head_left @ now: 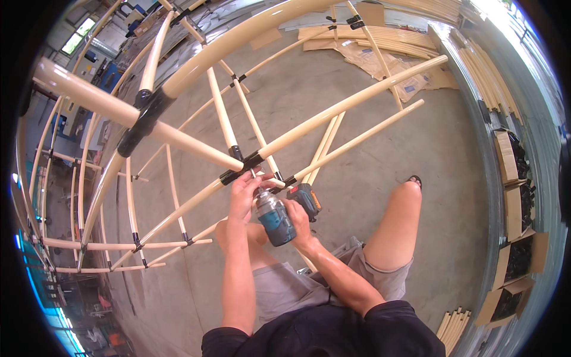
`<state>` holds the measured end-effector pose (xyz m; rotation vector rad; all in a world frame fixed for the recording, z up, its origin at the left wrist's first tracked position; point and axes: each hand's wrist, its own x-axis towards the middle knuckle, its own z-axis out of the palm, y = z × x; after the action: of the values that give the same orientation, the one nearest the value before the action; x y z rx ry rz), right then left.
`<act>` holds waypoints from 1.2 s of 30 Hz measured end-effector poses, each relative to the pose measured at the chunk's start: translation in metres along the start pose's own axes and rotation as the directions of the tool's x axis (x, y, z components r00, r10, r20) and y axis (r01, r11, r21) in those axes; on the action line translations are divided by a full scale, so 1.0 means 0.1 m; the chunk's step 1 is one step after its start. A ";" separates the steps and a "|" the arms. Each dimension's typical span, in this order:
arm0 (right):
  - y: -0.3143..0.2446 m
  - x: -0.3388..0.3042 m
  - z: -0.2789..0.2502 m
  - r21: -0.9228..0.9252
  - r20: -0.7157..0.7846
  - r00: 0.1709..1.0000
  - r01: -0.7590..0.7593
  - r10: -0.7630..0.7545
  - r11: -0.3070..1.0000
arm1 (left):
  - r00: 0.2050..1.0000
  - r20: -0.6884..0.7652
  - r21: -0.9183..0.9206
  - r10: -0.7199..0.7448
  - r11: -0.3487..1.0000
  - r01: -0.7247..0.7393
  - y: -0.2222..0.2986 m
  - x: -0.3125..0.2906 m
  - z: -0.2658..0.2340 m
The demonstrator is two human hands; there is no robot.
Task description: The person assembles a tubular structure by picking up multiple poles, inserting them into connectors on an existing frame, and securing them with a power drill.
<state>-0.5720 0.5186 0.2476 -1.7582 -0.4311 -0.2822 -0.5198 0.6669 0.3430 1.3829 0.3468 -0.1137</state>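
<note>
My right hand [300, 225] is wrapped round a blue and black cordless impact driver [275, 221], its battery [305, 201] jutting out to the right. The driver's nose points up and away, toward a black pipe joint [242, 169] on a frame of cream-coloured pipes. Just below that joint, my left hand [241, 195] has its fingers closed together beside the nose. Whatever sits between those fingers is too small to make out. A long cream pipe [351, 106] runs from the joint to the upper right, and a second black joint [286, 183] lies close by.
The pipe frame [196, 56] arches across the left and overhead. Open cardboard boxes [513, 253] of black parts line the right side. Bundles of pipes [380, 40] lie on brown paper at the back, and more pipes [455, 324] stand at lower right.
</note>
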 end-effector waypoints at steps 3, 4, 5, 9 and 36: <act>0.09 -0.18 -0.05 -0.017 0.017 0.999 0.040 -0.040 0.999 | 0.999 -0.038 0.157 -0.024 0.987 0.030 0.06 -0.08 0.09; 0.07 -0.28 -0.08 0.001 0.029 0.999 0.020 -0.020 1.000 | 0.997 -0.071 0.235 0.031 0.972 -0.014 0.08 -0.15 0.10; 0.06 -0.33 -0.16 0.011 0.045 0.999 0.002 -0.003 1.000 | 0.991 -0.093 0.485 0.093 0.874 -0.037 0.11 -0.17 0.13; 0.20 -0.32 -0.65 -0.028 -0.101 0.995 -0.029 0.026 0.999 | 0.921 -0.020 0.883 0.390 0.438 -0.166 0.55 -0.14 0.86; 0.69 -0.55 -2.61 -0.262 -0.524 0.779 -0.533 0.345 0.805 | 0.748 0.487 0.707 0.451 0.301 -0.641 0.64 1.80 3.41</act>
<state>-0.5812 0.2445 0.2241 -2.0505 0.4285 -0.4440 -0.2729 0.3688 0.3979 2.4082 -0.4921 0.2000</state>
